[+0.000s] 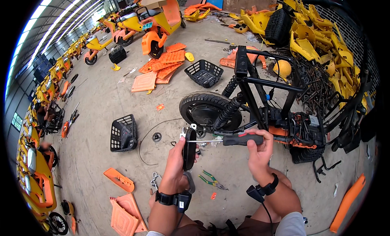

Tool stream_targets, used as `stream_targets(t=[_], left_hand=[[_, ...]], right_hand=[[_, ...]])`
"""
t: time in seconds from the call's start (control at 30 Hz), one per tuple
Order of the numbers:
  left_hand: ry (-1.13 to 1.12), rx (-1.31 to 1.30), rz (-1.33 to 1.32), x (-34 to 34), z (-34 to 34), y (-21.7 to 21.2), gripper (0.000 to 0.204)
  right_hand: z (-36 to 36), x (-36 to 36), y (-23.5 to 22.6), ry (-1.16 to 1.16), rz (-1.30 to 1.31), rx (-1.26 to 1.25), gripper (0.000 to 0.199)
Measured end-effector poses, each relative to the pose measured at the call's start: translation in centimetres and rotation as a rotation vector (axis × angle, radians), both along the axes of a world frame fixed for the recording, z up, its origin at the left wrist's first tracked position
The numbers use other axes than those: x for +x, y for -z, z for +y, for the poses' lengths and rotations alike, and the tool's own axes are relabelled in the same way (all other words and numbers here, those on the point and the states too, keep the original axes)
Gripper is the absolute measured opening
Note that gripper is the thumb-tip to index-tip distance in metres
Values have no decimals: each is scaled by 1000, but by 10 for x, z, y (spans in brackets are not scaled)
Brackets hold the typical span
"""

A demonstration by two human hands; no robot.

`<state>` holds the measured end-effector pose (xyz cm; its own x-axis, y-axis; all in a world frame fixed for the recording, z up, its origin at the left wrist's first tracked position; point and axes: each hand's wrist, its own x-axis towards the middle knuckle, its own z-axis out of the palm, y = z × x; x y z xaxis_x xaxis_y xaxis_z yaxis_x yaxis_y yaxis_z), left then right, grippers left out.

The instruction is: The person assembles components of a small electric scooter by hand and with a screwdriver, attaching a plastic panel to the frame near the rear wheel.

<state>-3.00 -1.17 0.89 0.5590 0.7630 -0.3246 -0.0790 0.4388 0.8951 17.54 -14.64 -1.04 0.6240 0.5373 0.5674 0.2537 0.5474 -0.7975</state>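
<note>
In front of me my left hand [174, 161] is closed around a long, rounded black part [189, 154], held upright with a silver metal bracket [193, 126] at its top end. My right hand [261, 154] grips the dark handle of a screwdriver [239, 139], which has a red accent. Its steel shaft points left and crosses the black part near my left fingers; whether the tip sits in a screw I cannot tell. Just beyond both hands stands a stripped black scooter frame [254, 89], with its rear wheel [209, 112] and wiring exposed.
Pliers [212, 181] with green and yellow handles, a sprocket [157, 137] and a thin cable [140, 146] lie on the floor. Two black baskets [123, 132] and orange panels [129, 215] surround them. Yellow panels [304, 45] are heaped at far right. Scooters [156, 27] stand behind and leftward.
</note>
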Motion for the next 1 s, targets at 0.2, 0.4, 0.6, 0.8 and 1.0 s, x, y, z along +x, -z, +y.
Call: stream_targets(t=[0.2,0.4,0.6,0.8,1.0], left_hand=[[-79,54,26,1,0,-1,49],[-148,87,52,-5,4,6,45],[-208,96,38,-7,4,4,42],[-216,89,40,-7,5,3,41],[-236,55,-7,-8,6,7,42]], right_hand=[[-8,-2,5,-122,-69,-89,37],[-13,-5,-8,-121,-14,-288,41],[-8,0,4,-169,43,-277,36],[-7,-7,-8,-151,122,-324,39],[-3,-5,-2,-145,-15,-222,42]])
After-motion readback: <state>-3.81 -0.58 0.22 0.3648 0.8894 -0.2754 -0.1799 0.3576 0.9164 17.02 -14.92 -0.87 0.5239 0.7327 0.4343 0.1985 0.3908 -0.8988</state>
